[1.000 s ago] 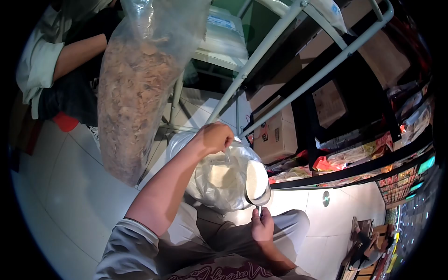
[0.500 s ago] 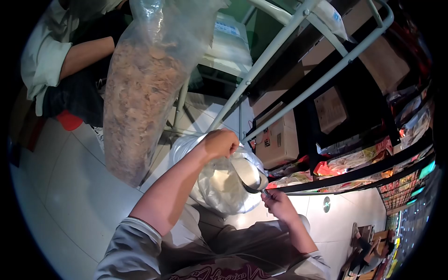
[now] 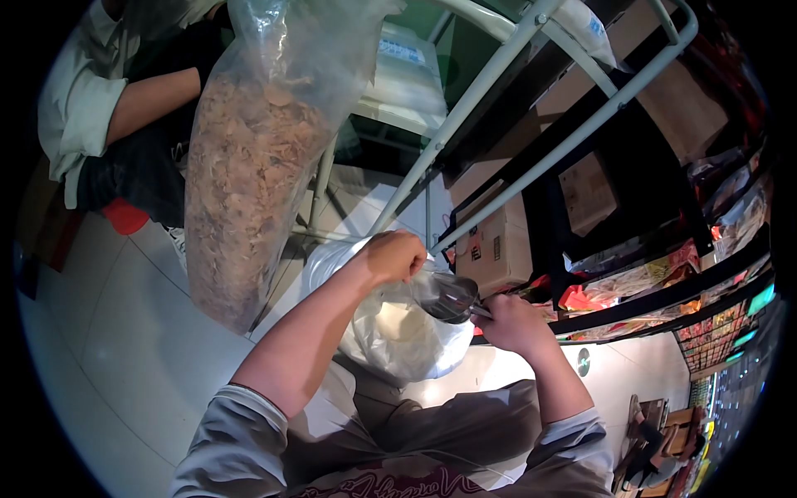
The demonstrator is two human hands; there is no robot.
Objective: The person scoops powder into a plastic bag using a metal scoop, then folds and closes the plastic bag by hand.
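My left hand (image 3: 394, 256) is closed on the gathered rim of a clear plastic bag (image 3: 398, 353), which sits in a white container on the floor. Pale, cream-coloured contents (image 3: 400, 321) show inside the bag. My right hand (image 3: 515, 322) grips the handle of a metal scoop (image 3: 448, 296). The scoop is tipped over at the bag's upper right side, its dark underside facing me. What is in the scoop cannot be seen.
A tall clear sack of brown flakes (image 3: 249, 191) stands at the left, beside a seated person (image 3: 137, 124). A pale metal rack (image 3: 490, 79) rises ahead. Right of it are a cardboard box (image 3: 496, 249) and shelves with packaged goods (image 3: 639, 286).
My right hand has moved up and turned the scoop over. The white powder seen in it earlier is no longer visible. My left hand has shifted slightly right with the bag rim.
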